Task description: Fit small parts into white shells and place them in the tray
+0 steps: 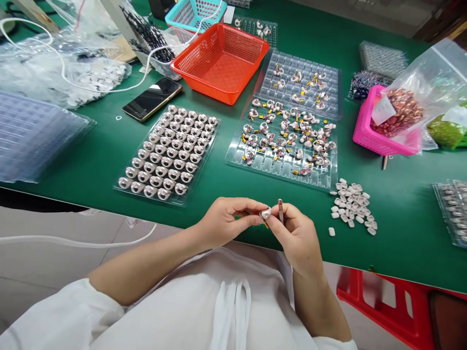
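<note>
Jointly, left hand [226,221] and right hand [299,236] pinch the shell [266,213], tab [266,224] bodyward, axis unclear.

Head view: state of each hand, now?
Left hand: closed, pinching the white earbud part.
Right hand: closed on the same part, also holding a slim tool.

Bright, fairly even light leaves glints on the clear bag [432,70]; the view's edges look stretched.
</note>
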{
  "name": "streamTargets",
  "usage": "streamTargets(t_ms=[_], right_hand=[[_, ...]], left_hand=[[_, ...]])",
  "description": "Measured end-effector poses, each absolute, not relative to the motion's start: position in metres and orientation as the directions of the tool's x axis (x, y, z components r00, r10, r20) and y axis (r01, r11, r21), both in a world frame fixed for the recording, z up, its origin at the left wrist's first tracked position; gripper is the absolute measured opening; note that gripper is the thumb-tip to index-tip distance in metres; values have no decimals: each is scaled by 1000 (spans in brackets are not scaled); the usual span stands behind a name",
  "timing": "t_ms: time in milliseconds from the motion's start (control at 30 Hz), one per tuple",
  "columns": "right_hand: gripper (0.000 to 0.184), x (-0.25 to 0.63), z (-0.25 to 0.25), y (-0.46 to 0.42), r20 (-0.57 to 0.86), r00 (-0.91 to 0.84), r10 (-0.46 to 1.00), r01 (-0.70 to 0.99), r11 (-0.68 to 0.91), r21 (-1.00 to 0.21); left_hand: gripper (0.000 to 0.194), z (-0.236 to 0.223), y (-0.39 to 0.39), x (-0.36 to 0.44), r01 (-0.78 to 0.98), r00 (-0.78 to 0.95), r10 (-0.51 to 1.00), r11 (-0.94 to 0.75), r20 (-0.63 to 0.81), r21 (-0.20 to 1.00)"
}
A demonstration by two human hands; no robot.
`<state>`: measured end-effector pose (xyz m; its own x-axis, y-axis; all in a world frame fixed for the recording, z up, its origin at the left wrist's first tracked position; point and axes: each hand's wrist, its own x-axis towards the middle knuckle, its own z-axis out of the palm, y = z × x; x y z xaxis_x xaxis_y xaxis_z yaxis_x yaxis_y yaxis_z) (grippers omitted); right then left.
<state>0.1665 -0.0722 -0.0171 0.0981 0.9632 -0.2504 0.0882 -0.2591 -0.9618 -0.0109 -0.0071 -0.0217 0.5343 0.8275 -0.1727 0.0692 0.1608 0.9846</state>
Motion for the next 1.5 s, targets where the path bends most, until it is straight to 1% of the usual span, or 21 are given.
streamTargets(t_ms=[100, 200, 333, 433, 567, 633, 800, 933, 1033, 1200, 1367, 1500], right_hand=[[18, 164, -17, -71, -277, 111, 954, 34, -282, -959], [21, 162, -16, -69, -295, 116, 948, -19, -295, -955], [22, 160, -18, -68, -300, 126, 946, -27, -299, -954], [23, 162, -19, -68, -286, 116, 951, 16, -290, -957], [23, 166, -21, -68, -295, 56, 954, 80, -299, -951], [24, 168, -22, -67, -302, 36, 953, 92, -304, -948], [29, 168, -23, -64, -315, 55, 948, 33, -317, -948], [30, 166, -23, -63, -346, 64, 936, -22, -345, -938], [28, 166, -23, -64, -339, 72, 938, -27, -338, -941], [27, 166, -24, -65, -310, 81, 947, 32, -313, -949], [26, 170, -24, -64, -291, 23, 957, 106, -292, -951], [24, 171, -23, -64, -275, 10, 961, 124, -274, -954]], left_hand=[[15, -23, -7, -12, 175, 533, 846, -111, 1, 978], [17, -24, -7, -13, 231, 552, 818, -333, 158, 914], [19, -27, -7, -15, 257, 591, 753, -515, 288, 818], [19, -26, -7, -16, 278, 623, 719, -573, 310, 771], [22, -20, -5, -17, 323, 676, 697, -573, 240, 753], [23, -18, -4, -17, 321, 698, 678, -585, 231, 745], [22, -17, -3, -16, 351, 693, 693, -568, 201, 745], [21, -19, -2, -15, 367, 666, 727, -514, 167, 776], [20, -17, -1, -15, 371, 660, 740, -474, 132, 799], [20, -12, 1, -15, 392, 652, 756, -393, 50, 832], [20, -11, 2, -15, 386, 640, 768, -319, -2, 866], [16, -12, 1, -16, 375, 603, 797, -245, -35, 894]])
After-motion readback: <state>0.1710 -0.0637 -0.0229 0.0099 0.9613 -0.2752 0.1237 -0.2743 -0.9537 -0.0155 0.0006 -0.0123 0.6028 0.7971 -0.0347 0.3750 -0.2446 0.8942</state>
